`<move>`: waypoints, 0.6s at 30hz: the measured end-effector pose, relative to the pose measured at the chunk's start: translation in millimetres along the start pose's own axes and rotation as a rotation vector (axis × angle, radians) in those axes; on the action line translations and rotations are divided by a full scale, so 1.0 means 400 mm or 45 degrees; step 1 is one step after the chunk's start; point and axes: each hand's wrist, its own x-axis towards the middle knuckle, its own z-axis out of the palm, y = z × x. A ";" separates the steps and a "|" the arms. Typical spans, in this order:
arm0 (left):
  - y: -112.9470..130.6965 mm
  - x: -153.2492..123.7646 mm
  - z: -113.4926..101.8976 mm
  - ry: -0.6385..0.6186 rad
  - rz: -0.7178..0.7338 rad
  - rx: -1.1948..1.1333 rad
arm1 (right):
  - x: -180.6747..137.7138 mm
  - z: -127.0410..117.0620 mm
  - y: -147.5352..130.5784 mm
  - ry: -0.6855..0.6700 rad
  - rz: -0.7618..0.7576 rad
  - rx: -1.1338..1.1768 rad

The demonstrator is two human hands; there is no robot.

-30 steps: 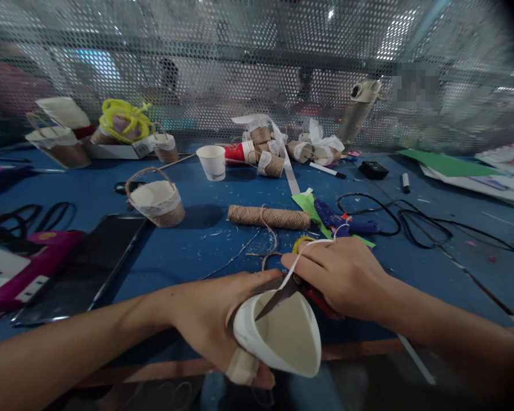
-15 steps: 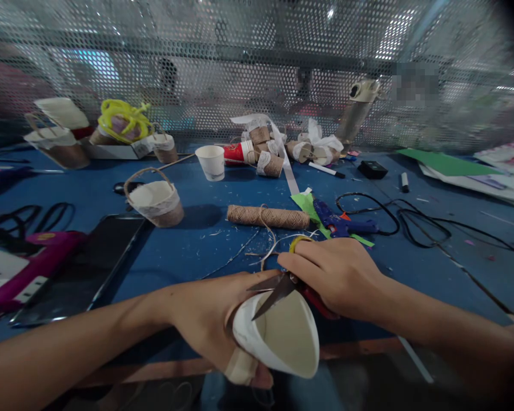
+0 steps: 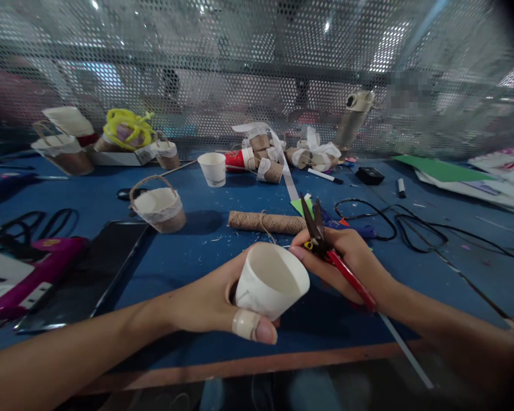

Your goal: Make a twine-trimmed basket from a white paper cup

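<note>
Craft workshop with twine (image 3: pixel 248 220), scissors (image 3: pixel 349 275)

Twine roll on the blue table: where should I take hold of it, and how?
Probably around the body of the twine roll, left of its middle, from above, gripping across its narrow width. It lies on its side, lengthwise left to right, with its left end exposed. The right looks worse: in this view, that end meets the open scissors in the right hand.
</note>
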 end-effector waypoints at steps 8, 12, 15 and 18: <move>-0.003 0.002 -0.005 0.253 0.120 0.015 | 0.005 -0.008 0.008 0.016 0.245 0.389; -0.001 0.003 -0.014 0.538 0.468 0.028 | 0.006 -0.008 0.015 0.117 0.159 0.303; 0.000 0.008 -0.023 0.701 0.483 0.075 | 0.011 -0.008 0.017 0.082 0.112 0.361; -0.002 0.011 -0.022 0.692 0.380 0.136 | 0.016 -0.006 0.021 0.063 0.044 0.394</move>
